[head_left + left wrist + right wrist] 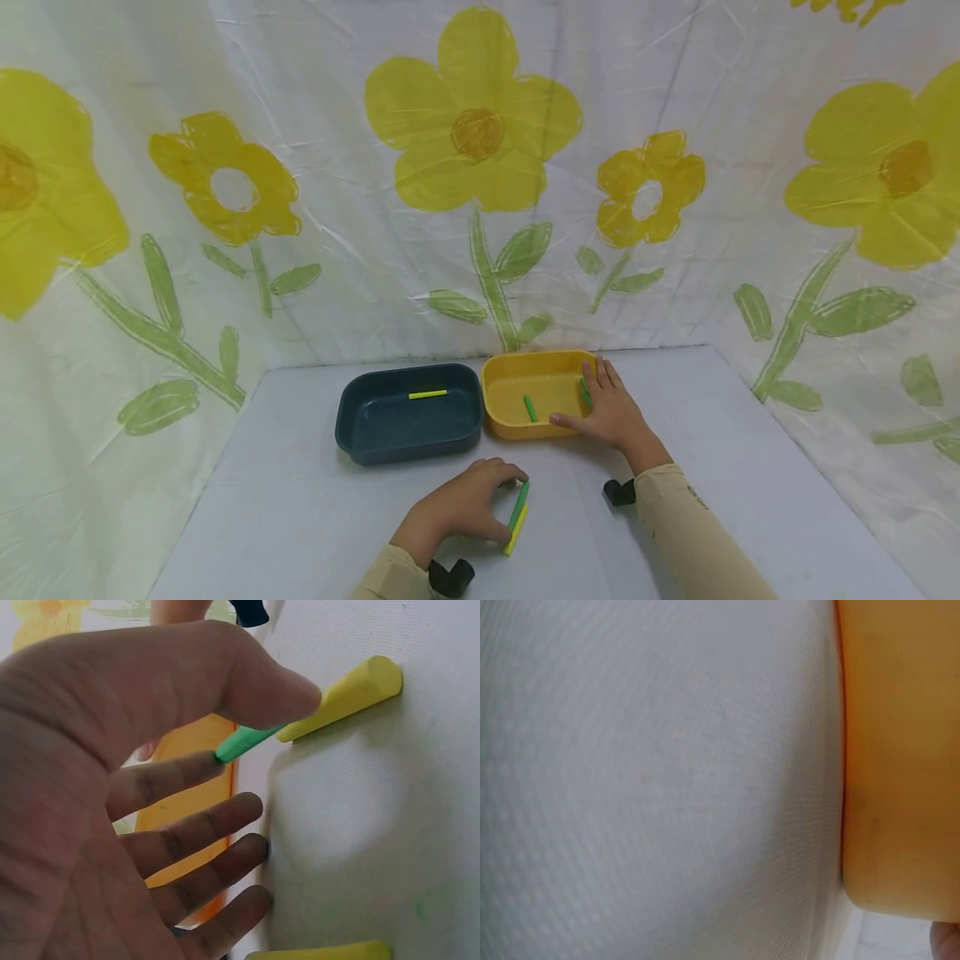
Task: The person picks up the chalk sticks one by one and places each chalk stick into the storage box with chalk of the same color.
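Observation:
My left hand (468, 500) pinches a green chalk stick (519, 504) lengthwise, thumb at one end and index finger at the other. The remaining fingers reach out loosely, as the left wrist view shows. Right beside that stick, a yellow chalk stick (349, 697) lies on the white table. My right hand (615, 408) is spread over the right end of the yellow tub (517, 431), fingers by the far rim and thumb by the near one. Inside the tub are a green chalk stick (530, 408) and another green stick (586, 392), partly hidden by the right hand.
Left of the yellow tub stands a dark blue tub (408, 450), with a yellow chalk stick (427, 394) in it. Another yellow stick (322, 951) shows low in the left wrist view. A flower-printed curtain (360, 283) hangs behind the table.

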Available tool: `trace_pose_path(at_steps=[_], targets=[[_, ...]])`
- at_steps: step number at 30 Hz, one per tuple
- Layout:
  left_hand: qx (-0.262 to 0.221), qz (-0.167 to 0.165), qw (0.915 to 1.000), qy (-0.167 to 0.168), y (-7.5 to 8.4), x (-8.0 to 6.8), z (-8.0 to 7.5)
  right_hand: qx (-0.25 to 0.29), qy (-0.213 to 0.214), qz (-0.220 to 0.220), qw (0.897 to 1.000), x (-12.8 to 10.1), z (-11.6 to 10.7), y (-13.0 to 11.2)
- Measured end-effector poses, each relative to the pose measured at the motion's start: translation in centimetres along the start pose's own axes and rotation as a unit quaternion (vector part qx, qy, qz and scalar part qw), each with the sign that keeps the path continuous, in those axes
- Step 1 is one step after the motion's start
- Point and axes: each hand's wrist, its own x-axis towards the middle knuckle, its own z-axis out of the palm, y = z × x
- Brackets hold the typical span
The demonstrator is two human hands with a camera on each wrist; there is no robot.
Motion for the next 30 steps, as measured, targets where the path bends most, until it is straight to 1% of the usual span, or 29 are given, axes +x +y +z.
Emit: trace_pose_path(at_steps=[8,14,20,23,30], targets=[[-0.027,0.022,0.9994,0.005,-0.14,0.13,-0.06,0.005,-0.005,0.008,1.000,0.05,0.18,0.05],[-0.031,0.030,0.9988,0.022,-0.02,0.13,-0.15,0.002,-0.002,0.003,1.000,-0.02,0.19,0.10],[-0.044,0.034,0.9971,0.052,0.25,0.23,-0.22,0.002,-0.002,0.007,1.000,-0.16,0.05,0.00],[-0.059,0.035,0.9952,0.070,0.33,0.35,-0.25,0.004,-0.001,0.006,1.000,-0.17,-0.02,-0.08],[-0.075,0.049,0.9906,0.104,0.16,0.57,-0.34,0.001,0.002,0.002,1.000,0.07,0.26,0.19]])
